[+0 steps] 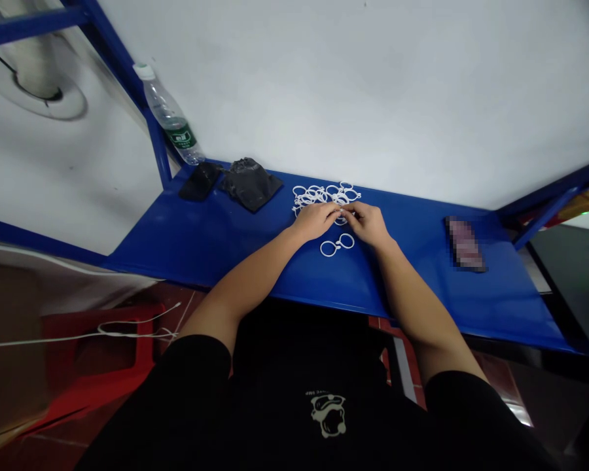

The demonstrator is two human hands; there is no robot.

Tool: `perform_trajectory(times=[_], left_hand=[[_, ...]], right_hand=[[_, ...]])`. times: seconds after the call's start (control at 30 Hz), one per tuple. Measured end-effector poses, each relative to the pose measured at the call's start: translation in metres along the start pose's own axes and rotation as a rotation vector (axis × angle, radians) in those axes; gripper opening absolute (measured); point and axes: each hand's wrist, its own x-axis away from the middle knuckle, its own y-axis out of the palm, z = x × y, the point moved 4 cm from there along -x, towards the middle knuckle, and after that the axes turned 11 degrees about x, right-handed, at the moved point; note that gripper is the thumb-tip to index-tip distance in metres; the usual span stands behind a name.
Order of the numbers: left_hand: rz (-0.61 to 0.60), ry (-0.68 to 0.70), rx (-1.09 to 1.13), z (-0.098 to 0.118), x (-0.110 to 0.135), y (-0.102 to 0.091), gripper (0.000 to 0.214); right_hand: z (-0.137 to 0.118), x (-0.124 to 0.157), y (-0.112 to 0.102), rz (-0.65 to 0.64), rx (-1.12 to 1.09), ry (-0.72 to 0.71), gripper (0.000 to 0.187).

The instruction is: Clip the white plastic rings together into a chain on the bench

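Note:
My left hand (pixel 317 221) and my right hand (pixel 368 222) meet over the middle of the blue table, their fingertips pinched together. Between them is a thin white plastic ring (pixel 341 222), like a curtain ring; only part of it shows below my fingers. Just beyond my hands lies a loose pile of several such white rings (pixel 308 196), some with small tabs or eyelets. Closer to me, a pair of white rings (pixel 338 245) lies flat, joined by a small piece in the middle. The exact grip on the held ring is hidden by my fingers.
On the blue table (pixel 275 275), a black drawstring pouch (pixel 252 184) and a dark phone (pixel 201 181) lie to the left. A plastic bottle (pixel 171 121) stands behind them against the wall. A blurred pinkish object (pixel 465 244) lies at the right. A red stool (pixel 98 353) is below left.

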Motion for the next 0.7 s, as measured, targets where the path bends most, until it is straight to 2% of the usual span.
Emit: perform_trajectory(times=[0.33, 0.53, 0.6, 0.7], left_hand=[[-0.007, 0.058, -0.001, -0.002, 0.0, -0.001, 0.025], [0.039, 0.031, 0.02, 0.001, 0.0, -0.007, 0.025], [0.042, 0.008, 0.015, -0.001, -0.001, -0.008, 0.026], [0.018, -0.018, 0.01, -0.005, -0.002, -0.007, 0.028]], right_hand=[[-0.001, 0.0, 0.0, 0.029, -0.042, -0.041, 0.025], [-0.003, 0.003, -0.009, 0.127, -0.04, 0.054, 0.035], [-0.008, 0.004, -0.009, 0.11, -0.083, 0.047, 0.038], [-0.02, 0.005, -0.006, 0.028, -0.11, -0.046, 0.039]])
